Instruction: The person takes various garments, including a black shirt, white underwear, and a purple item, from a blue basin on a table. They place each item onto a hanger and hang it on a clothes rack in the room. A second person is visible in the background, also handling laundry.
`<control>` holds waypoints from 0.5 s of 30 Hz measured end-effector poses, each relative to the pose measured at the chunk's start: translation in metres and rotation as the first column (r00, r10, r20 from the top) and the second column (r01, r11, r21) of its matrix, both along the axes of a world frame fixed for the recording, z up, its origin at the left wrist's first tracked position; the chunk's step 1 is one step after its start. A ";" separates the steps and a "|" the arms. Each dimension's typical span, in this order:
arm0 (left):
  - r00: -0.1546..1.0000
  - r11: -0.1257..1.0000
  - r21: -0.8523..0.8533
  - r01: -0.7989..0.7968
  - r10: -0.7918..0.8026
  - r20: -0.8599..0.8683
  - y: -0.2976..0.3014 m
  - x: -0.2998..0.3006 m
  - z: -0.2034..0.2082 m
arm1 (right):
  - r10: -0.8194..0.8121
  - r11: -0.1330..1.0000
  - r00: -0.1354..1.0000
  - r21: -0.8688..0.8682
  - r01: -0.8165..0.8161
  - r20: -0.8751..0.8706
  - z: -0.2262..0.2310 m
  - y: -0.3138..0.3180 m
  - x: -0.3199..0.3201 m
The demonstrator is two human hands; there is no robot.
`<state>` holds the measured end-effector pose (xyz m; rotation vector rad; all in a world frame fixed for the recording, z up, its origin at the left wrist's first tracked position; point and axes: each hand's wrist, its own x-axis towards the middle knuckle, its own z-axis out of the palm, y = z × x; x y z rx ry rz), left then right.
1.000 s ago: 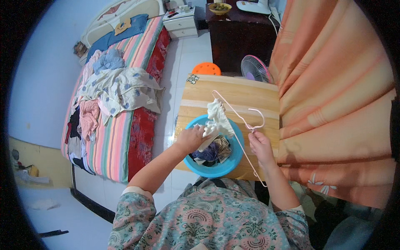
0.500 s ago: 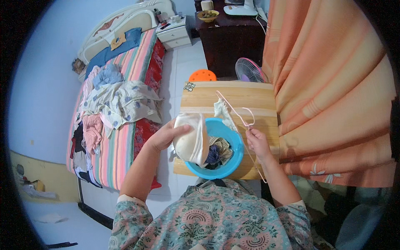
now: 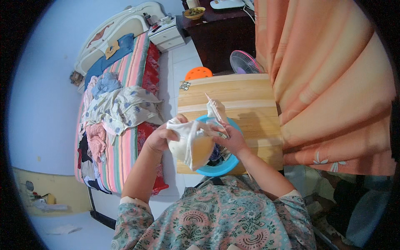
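Note:
Over the blue basin (image 3: 221,170), my left hand (image 3: 159,138) grips the edge of a white bra (image 3: 180,143), its rounded cups showing. My right hand (image 3: 234,141) is closed around a thin pink clothes hanger (image 3: 210,102), and its fingertips reach the bra's right edge. The hanger is seen nearly edge-on, tilted away from me. A piece of white cloth (image 3: 216,109) hangs by the hanger's far end; I cannot tell whether it belongs to the bra. Dark blue cloth (image 3: 216,154) lies in the basin, partly hidden behind the bra and my right hand.
The basin stands on a wooden table (image 3: 258,121). Beyond it are an orange stool (image 3: 198,73) and a fan (image 3: 244,62). An orange curtain (image 3: 321,91) hangs along the right. At left, a striped bed (image 3: 125,160) holds heaped clothes (image 3: 121,106).
My right hand has brought the hanger leftward to the bra, and the hanger has turned nearly edge-on. My left hand has shifted its hold along the bra, which is now tilted. The view has shifted slightly.

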<state>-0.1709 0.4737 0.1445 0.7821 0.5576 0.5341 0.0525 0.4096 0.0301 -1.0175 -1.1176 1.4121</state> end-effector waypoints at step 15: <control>0.931 0.936 0.007 -0.353 0.350 0.100 -0.016 0.002 -0.014 | 0.084 0.990 0.951 -0.135 -0.045 0.297 0.005 0.009 -0.027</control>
